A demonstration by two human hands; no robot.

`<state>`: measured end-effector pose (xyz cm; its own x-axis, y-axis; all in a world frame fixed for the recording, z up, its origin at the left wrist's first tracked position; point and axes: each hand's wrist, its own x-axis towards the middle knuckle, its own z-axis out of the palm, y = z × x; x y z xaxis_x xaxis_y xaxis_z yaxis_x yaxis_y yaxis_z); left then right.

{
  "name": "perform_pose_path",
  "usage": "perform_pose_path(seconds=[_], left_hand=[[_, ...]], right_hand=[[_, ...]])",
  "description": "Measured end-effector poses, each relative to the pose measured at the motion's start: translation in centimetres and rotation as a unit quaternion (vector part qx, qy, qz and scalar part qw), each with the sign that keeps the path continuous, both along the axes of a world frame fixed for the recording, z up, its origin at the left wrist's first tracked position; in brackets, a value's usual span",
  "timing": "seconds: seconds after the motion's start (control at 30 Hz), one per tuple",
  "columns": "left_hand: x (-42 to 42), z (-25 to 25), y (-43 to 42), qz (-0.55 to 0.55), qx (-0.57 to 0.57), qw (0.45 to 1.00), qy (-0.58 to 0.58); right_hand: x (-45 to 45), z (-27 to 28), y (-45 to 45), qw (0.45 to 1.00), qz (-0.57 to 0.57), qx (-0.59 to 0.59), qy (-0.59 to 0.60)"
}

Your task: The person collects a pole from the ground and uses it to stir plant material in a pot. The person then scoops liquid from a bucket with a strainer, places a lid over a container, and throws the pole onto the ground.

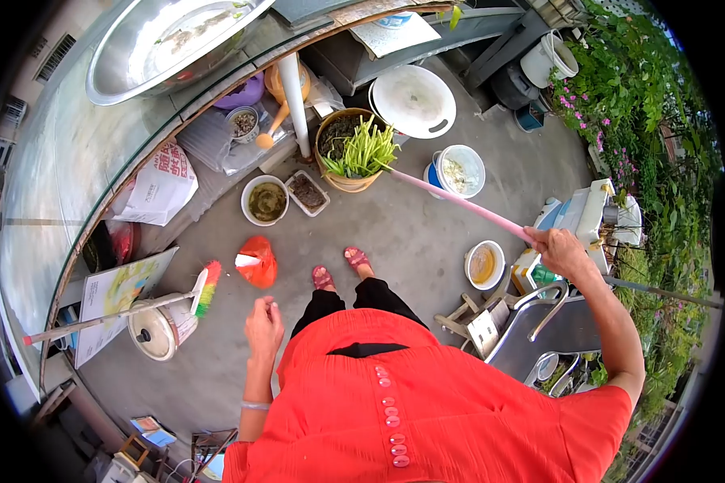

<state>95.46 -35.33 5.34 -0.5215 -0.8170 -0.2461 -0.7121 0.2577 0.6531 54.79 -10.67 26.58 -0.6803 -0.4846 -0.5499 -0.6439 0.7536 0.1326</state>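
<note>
Red cloth of a buttoned shirt (475, 394) filled the near part of the head view, and past its hem the wearer's red sandals (323, 278) stood on the concrete floor (354, 221). Out to one side, the right hand (557, 251) was closed round a pink pole (467, 207), fingers wrapped over it. That pole slanted away across the floor to a yellow bucket (350, 184) packed with green stems (364, 150); its far end met the stems from where I looked, though I could not tell whether it touched them. The left hand (263, 326) hung with its fingers loosely curled; I saw nothing in it, but the palm was hidden. As I judged it, the step in hand was steering the pole one-handed, and the next move called for a steady grip and care around the white bucket (477, 163) near the shaft.
</note>
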Motion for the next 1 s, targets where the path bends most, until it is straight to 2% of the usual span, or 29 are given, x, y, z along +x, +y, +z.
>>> perform_pose_path(seconds=[0.17,0.3,0.37,0.47,0.57,0.6,0.67,0.7,0.73,0.8,0.87,0.93,0.97,1.0], left_hand=[[0.3,0.0,-0.2,-0.014,0.004,1.0,-0.014],[0.2,-0.1,-0.4,-0.033,0.006,0.999,-0.017],[0.0,-0.7,-0.5,-0.055,-0.001,0.998,-0.016],[-1.3,-0.7,-0.8,-0.107,0.001,0.994,-0.01],[-4.0,0.2,-0.8,-0.131,0.019,0.991,0.012],[-4.9,0.0,-0.6,-0.135,0.058,0.988,0.046],[-7.0,0.5,0.4,-0.165,0.12,0.976,0.081],[-8.1,0.7,1.1,-0.19,0.145,0.965,0.107],[-9.2,1.2,1.6,-0.224,0.17,0.952,0.122],[-11.4,2.1,2.3,-0.265,0.203,0.935,0.122],[-13.6,4.7,1.6,-0.245,0.265,0.924,0.127],[-14.8,5.5,0.1,-0.184,0.395,0.894,0.104],[-15.1,6.1,-1.1,-0.179,0.424,0.884,0.078],[-15.4,7.0,-2.3,-0.211,0.447,0.868,0.038]], right_hand=[[2.3,-0.9,0.6,0.997,-0.083,-0.003,-0.007],[2.9,-1.5,3.7,0.983,-0.121,-0.115,-0.08],[3.9,-1.1,2.7,0.981,-0.152,-0.091,-0.08],[4.3,-2.8,2.3,0.979,-0.171,-0.074,-0.082],[4.4,-6.1,3.1,0.982,-0.133,-0.11,-0.075],[4.7,-5.3,2.0,0.964,-0.211,-0.046,-0.153],[5.4,-7.0,1.4,0.873,-0.393,-0.099,-0.27],[5.8,-7.8,1.1,0.809,-0.477,-0.123,-0.322],[6.7,-8.3,-0.4,0.693,-0.6,-0.157,-0.368],[8.5,-9.2,-3.4,0.625,-0.592,-0.159,-0.483],[11.7,-10.2,-7.3,0.566,-0.56,-0.273,-0.54],[12.8,-11.2,-11.1,0.568,-0.484,-0.28,-0.604],[13.6,-13.1,-12.6,0.571,-0.477,-0.278,-0.608],[14.1,-14.4,-14.2,0.603,-0.444,-0.245,-0.615]])
